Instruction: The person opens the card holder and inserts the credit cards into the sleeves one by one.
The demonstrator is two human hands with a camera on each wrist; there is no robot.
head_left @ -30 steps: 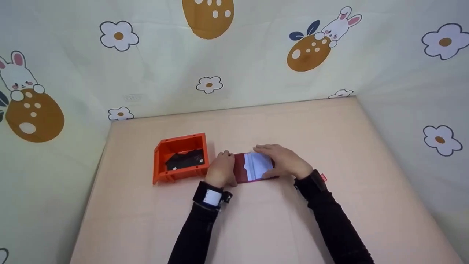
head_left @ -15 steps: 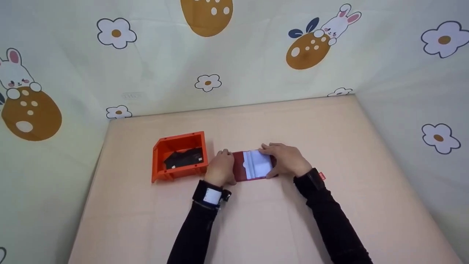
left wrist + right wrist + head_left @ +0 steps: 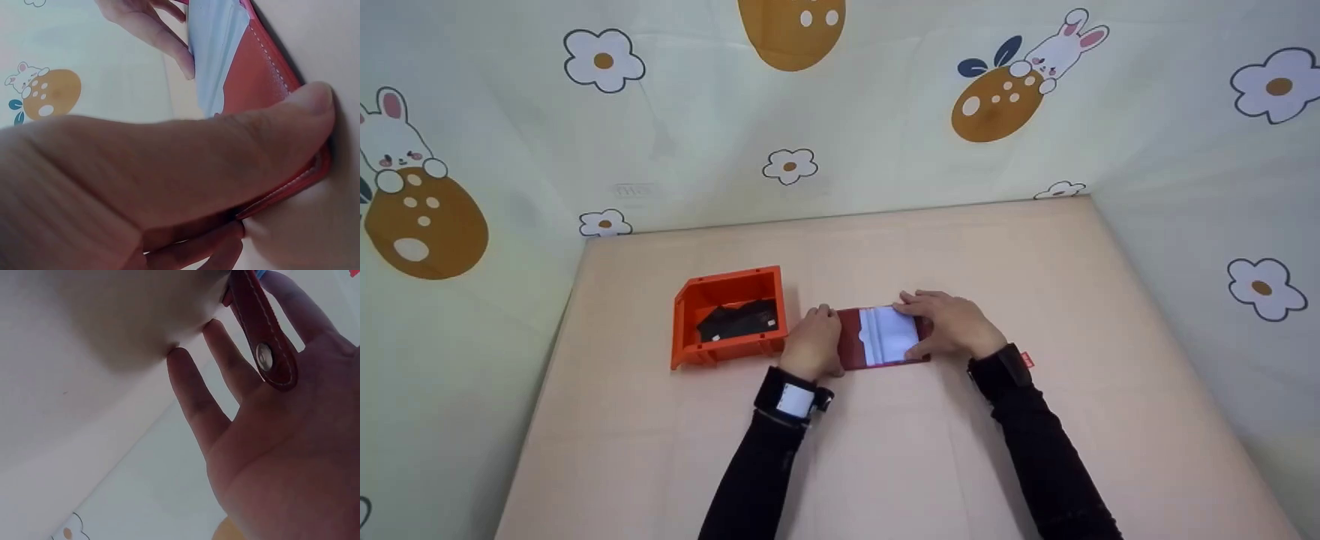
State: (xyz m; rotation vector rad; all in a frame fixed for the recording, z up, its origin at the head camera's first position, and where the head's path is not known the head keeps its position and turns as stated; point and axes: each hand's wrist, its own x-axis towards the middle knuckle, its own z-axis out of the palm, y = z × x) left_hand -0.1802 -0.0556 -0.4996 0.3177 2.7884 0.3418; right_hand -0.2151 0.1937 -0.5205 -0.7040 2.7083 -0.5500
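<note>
A red leather card holder (image 3: pixel 851 341) with white stitching lies unfolded on the table, white card sleeves (image 3: pixel 894 334) covering its right part. My left hand (image 3: pixel 812 343) grips its left end; in the left wrist view the thumb (image 3: pixel 253 146) lies across the red leather and other fingers show below. At the right end my right hand (image 3: pixel 956 324) spans the holder, fingers at the far edge and thumb at the near edge. A red strap (image 3: pixel 264 337) with a metal snap points toward that palm in the right wrist view, where two fingertips reach the tabletop.
Left of the hands stands an orange bin (image 3: pixel 682 330) with black flat items (image 3: pixel 739 321) inside. The table (image 3: pixel 885 465) has a pale pink cover. Curtains (image 3: pixel 697 112) printed with rabbits and flowers rise behind it and at both sides.
My right hand has shifted slightly right along the card holder, baring a bit more of the white sleeves. The left hand keeps its grip at the left end.
</note>
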